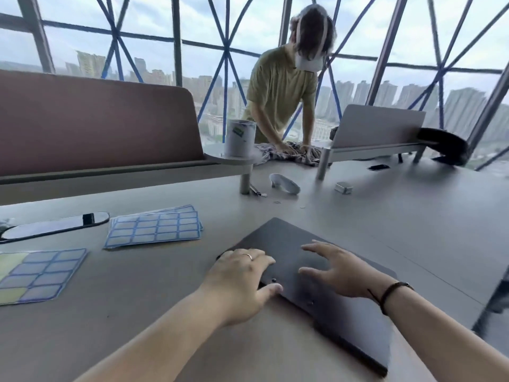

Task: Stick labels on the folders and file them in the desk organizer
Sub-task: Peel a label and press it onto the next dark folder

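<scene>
Folder (289,244) under 2 spread hands.

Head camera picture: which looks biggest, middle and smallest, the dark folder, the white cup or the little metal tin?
1. Dark folder, by far the largest.
2. White cup.
3. Metal tin, smallest.
The folder lies nearest the camera and so looks extra large; the order still seems safe.

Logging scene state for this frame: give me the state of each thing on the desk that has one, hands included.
dark folder: closed, flat on the table, no label seen.
left hand: fingers spread, resting on the folder.
right hand: fingers spread, on or just above the folder, cannot tell which.
near label sheet: flat, some labels peeled off.
far label sheets: stacked flat, top sheet full.
phone: lying flat, screen dark.
</scene>
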`<state>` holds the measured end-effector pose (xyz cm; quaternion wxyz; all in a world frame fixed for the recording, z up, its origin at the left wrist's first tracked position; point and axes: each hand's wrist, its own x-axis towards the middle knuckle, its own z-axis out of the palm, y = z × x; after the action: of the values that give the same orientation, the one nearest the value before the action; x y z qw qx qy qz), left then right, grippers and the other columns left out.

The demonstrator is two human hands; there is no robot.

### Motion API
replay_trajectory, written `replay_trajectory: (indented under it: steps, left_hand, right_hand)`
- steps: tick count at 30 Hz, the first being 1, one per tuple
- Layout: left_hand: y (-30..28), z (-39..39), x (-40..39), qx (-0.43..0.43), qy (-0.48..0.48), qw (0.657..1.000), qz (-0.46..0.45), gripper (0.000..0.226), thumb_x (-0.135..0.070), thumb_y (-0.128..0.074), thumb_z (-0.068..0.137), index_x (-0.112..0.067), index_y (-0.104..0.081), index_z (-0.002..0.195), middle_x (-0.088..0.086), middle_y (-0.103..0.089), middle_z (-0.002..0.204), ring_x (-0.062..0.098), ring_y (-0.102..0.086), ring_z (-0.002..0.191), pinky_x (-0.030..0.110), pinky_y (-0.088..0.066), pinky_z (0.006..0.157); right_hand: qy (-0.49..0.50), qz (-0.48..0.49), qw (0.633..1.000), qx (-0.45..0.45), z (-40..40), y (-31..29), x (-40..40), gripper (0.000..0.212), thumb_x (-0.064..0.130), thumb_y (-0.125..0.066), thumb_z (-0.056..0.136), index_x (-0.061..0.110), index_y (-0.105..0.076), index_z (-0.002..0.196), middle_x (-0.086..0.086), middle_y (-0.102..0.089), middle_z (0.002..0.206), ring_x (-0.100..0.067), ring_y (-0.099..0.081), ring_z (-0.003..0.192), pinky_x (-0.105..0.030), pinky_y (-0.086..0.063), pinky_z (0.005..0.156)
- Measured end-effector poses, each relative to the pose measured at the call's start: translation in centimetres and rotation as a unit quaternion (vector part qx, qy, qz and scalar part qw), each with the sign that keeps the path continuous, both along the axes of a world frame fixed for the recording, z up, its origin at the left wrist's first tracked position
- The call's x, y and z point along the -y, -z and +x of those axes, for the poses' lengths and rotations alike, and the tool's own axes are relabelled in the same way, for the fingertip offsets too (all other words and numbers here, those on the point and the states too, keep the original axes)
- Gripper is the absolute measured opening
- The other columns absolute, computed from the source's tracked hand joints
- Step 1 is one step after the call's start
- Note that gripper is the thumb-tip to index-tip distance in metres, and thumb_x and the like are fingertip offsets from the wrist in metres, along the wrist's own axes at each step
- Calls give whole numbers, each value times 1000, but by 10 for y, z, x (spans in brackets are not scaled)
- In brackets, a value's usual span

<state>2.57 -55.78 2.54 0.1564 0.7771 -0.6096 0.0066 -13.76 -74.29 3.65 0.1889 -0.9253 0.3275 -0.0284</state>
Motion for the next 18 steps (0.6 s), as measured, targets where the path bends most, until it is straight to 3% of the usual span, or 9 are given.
replay_trajectory:
  steps: [3,7,8,11,14,16,18]
  left_hand:
    - [8,-26,23,6,23,997,72,67,-70,-35,93,-34,-33,150,-4,-22,163,16,-15,149,40,-10,122]
    - [20,-40,40,-7,13,994,104,69,-74,-25,92,-39,-27,151,-7,-14,165,17,-5,152,44,-2,123]
    - [21,-40,41,-15,7,995,99,68,-75,-24,92,-41,-27,151,-9,-15,165,15,-5,152,44,-1,123]
    - [24,-37,36,-30,-2,995,95,66,-75,-24,92,-43,-30,149,-14,-17,164,11,-5,152,43,-1,123]
    - [22,-32,20,-41,-13,996,79,61,-76,-31,90,-42,-42,139,-18,-32,155,7,-16,148,44,-8,122]
    - [20,-27,4,-35,-21,998,57,54,-77,-37,86,-41,-50,124,-21,-45,139,3,-31,138,41,-20,118]
    - [16,-21,-18,-24,-30,999,31,49,-77,-42,84,-39,-52,113,-23,-52,123,2,-42,124,32,-30,109]
  right_hand:
    - [50,13,998,-40,-30,7,29,83,77,-50,80,41,-28,152,10,-17,164,-10,-17,150,-36,-14,123]
    - [58,-22,993,-98,-50,18,41,109,101,-9,57,49,-15,153,13,-6,166,-10,-3,152,-40,-3,124]
    - [61,-27,993,-98,-51,20,41,110,101,-7,56,50,-14,153,14,-6,166,-11,-3,152,-40,-3,124]
    - [70,-35,993,-86,-49,20,35,85,89,-24,78,50,-18,153,16,-10,165,-14,-7,152,-39,-8,123]
    - [49,-52,994,-76,-49,22,23,98,97,-21,65,49,-25,151,16,-23,159,-16,-18,146,-38,-19,120]
    - [20,-77,995,-66,-49,21,8,96,97,-25,65,46,-36,147,16,-37,144,-14,-30,136,-33,-28,114]
    - [-15,-101,994,-46,-46,19,-10,80,91,-36,72,46,-47,137,18,-43,124,-10,-39,122,-28,-36,104]
